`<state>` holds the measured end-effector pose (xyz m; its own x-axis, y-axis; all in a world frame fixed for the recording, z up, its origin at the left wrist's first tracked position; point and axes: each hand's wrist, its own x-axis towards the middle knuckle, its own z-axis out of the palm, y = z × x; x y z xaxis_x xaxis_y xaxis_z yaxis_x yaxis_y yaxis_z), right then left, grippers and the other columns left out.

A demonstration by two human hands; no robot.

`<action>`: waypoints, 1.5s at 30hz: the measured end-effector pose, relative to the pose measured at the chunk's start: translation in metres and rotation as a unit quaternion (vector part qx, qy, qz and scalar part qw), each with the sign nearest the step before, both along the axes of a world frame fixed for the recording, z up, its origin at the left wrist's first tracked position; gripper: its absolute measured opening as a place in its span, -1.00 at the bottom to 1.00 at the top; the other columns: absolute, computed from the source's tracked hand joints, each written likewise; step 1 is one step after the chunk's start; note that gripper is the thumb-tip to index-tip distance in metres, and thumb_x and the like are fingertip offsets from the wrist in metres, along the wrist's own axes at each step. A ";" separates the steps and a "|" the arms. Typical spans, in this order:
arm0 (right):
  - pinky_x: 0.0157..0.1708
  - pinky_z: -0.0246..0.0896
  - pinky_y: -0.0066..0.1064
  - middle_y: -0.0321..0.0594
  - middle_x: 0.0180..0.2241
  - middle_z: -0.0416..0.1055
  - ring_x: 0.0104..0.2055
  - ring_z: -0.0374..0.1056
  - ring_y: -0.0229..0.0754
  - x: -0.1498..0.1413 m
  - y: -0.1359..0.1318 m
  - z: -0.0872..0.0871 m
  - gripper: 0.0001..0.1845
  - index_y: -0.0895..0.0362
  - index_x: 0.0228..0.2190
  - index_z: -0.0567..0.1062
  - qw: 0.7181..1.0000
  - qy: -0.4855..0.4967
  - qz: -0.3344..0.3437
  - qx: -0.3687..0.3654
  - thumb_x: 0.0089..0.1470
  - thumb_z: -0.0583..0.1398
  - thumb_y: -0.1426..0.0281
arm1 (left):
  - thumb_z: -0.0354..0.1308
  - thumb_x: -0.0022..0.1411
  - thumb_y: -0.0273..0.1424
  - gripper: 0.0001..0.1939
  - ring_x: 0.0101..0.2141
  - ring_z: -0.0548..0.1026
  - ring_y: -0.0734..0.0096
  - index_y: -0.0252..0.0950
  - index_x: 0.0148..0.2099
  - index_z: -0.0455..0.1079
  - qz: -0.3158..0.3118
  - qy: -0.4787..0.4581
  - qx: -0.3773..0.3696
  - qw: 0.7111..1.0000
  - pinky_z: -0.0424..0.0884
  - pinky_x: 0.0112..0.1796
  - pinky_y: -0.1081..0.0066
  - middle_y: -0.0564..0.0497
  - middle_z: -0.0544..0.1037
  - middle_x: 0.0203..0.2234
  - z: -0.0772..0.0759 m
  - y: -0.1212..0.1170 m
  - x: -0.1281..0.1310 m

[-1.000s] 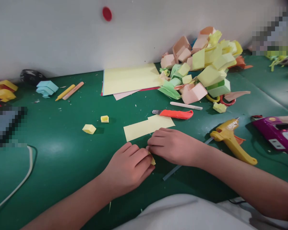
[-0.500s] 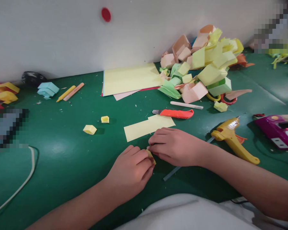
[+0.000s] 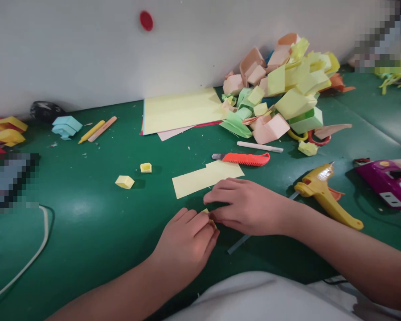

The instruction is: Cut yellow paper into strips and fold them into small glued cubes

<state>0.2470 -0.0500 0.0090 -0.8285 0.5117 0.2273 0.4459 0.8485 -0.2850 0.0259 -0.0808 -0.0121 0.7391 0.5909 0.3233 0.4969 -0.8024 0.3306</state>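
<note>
A small folded yellow paper piece (image 3: 213,224) is between my hands, mostly covered by fingers. My left hand (image 3: 187,240) is closed around it, knuckles up. Close beside it, my right hand (image 3: 242,206) has its fingers apart, upper fingers raised and a lower fingertip touching the paper. Just beyond the hands lies a pale yellow paper strip (image 3: 195,182), with an orange utility knife (image 3: 245,158) at its far edge. Two small folded paper pieces, a closed one (image 3: 124,182) and a hollow one (image 3: 146,167), sit to the left.
A yellow glue gun (image 3: 324,191) with its glue stick (image 3: 238,244) lies by my right forearm, near a purple power strip (image 3: 386,183). A heap of folded papers (image 3: 287,89) and paper sheets (image 3: 183,109) are at the back. A white cable (image 3: 45,236) curves at left.
My right hand's fingers have spread apart and its upper fingers have lifted off the yellow paper piece. My left hand keeps its hold, shifted slightly right.
</note>
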 end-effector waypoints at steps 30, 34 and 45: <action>0.06 0.26 -0.19 -0.13 -0.09 0.50 -0.02 0.34 -0.09 -0.002 0.007 -0.008 -0.85 0.13 -0.21 0.58 0.994 0.067 -0.036 -0.075 0.26 0.19 0.48 | 0.06 0.43 -0.50 -0.73 -0.47 0.28 0.42 -0.31 -0.37 0.41 -0.147 0.081 0.107 0.980 0.05 -0.44 0.30 0.08 0.41 -0.52 0.012 0.029 -0.025; -0.01 0.28 -0.20 -0.15 -0.13 0.52 -0.07 0.36 -0.09 0.000 0.008 -0.007 -0.73 0.11 -0.20 0.55 0.988 0.101 -0.074 -0.088 0.16 0.13 0.61 | 0.08 0.42 -0.48 -0.77 -0.45 0.30 0.40 -0.30 -0.34 0.43 -0.162 0.082 0.094 0.979 0.08 -0.44 0.30 0.06 0.44 -0.50 0.015 0.033 -0.030; -0.33 0.31 -0.33 -0.24 -0.36 0.58 -0.35 0.44 -0.16 0.015 0.010 0.001 -0.71 0.10 -0.29 0.57 0.949 0.163 -0.262 -0.064 0.12 0.06 0.56 | 0.12 0.42 -0.22 -0.70 -0.40 0.35 0.35 -0.28 -0.33 0.39 -0.173 0.061 0.059 0.981 0.15 -0.39 0.30 0.04 0.47 -0.45 0.010 0.035 -0.036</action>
<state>0.2618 -0.0403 0.0102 -0.3488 0.8750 0.3356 0.6676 0.4834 -0.5663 -0.0097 -0.0460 -0.0025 0.9261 0.2624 0.2711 0.2188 -0.9589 0.1807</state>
